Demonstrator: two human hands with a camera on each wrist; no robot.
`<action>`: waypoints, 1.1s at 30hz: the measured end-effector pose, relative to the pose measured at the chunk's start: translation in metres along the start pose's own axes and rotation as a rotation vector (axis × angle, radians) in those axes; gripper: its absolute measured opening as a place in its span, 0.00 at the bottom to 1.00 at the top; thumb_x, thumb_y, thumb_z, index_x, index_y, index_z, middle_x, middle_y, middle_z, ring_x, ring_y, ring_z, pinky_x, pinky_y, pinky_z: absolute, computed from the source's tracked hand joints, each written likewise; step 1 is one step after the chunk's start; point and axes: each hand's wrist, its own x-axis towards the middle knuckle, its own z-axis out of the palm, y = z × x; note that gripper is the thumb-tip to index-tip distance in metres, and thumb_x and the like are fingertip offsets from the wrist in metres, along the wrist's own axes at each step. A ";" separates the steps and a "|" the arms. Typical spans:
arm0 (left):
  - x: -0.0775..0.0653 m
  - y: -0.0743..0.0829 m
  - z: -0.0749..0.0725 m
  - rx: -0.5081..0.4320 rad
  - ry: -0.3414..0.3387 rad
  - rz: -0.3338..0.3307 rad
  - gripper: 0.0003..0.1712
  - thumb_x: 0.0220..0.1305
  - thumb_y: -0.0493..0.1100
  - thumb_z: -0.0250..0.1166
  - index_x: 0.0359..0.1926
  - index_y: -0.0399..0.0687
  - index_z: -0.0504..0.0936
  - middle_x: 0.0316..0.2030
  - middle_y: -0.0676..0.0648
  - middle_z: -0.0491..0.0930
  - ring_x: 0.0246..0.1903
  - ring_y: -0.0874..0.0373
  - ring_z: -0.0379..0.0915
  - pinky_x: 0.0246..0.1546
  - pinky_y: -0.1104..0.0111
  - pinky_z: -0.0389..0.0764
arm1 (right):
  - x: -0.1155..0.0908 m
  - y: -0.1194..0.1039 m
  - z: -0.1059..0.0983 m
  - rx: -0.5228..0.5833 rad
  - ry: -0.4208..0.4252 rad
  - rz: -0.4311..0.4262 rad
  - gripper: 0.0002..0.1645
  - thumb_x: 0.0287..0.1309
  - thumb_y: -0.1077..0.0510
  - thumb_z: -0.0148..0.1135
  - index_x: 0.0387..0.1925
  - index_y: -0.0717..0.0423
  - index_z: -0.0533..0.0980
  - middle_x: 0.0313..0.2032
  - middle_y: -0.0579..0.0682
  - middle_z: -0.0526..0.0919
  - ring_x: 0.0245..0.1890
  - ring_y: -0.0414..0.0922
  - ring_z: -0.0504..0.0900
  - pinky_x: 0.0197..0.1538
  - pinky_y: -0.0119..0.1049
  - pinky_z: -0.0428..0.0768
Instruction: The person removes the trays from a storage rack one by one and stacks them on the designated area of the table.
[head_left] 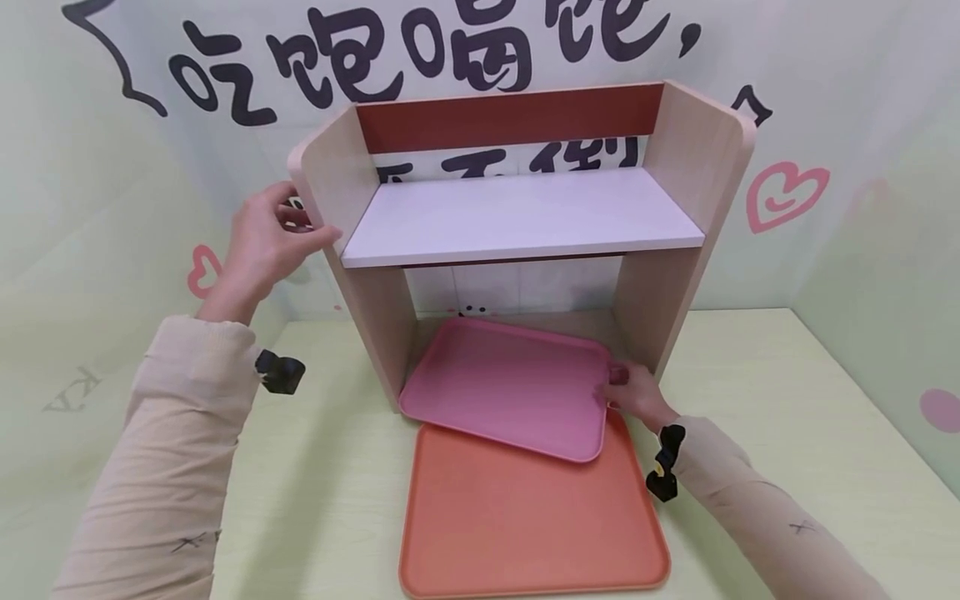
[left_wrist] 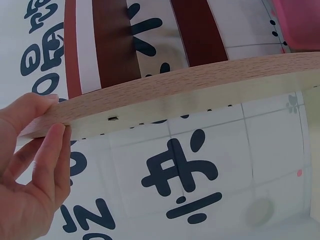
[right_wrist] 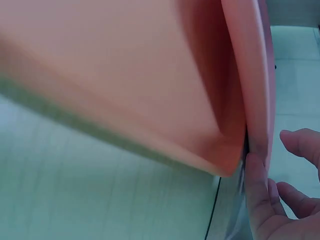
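Pink plastic-looking, rounded-rectangular tray (head_left: 510,383), long axis crosswise, partly inside pale wood-grain two-tier shelf (head_left: 525,212). Lies left of nearer right hand (head_left: 637,392): fingers parted at rim, firmness unclear. Left hand (head_left: 270,237) pinches shelf's side.

Black lettering (head_left: 491,50), pink hearts (head_left: 782,202) on wall (head_left: 697,67); table (head_left: 787,400).

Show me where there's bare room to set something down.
Bare: the white shelf, between the side panels; the table between the right sleeve and the right wall; and the strip between the left sleeve and orange tray. Crowded: below the shelf, where the pink tray overlaps the orange one, the right hand at its edge.
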 end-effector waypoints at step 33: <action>-0.001 0.000 0.001 -0.017 0.003 0.002 0.34 0.52 0.51 0.63 0.59 0.46 0.64 0.48 0.39 0.70 0.44 0.49 0.67 0.33 0.68 0.73 | 0.000 0.003 0.009 0.030 0.105 0.083 0.26 0.51 0.67 0.52 0.52 0.76 0.62 0.40 0.68 0.72 0.32 0.49 0.75 0.35 0.38 0.78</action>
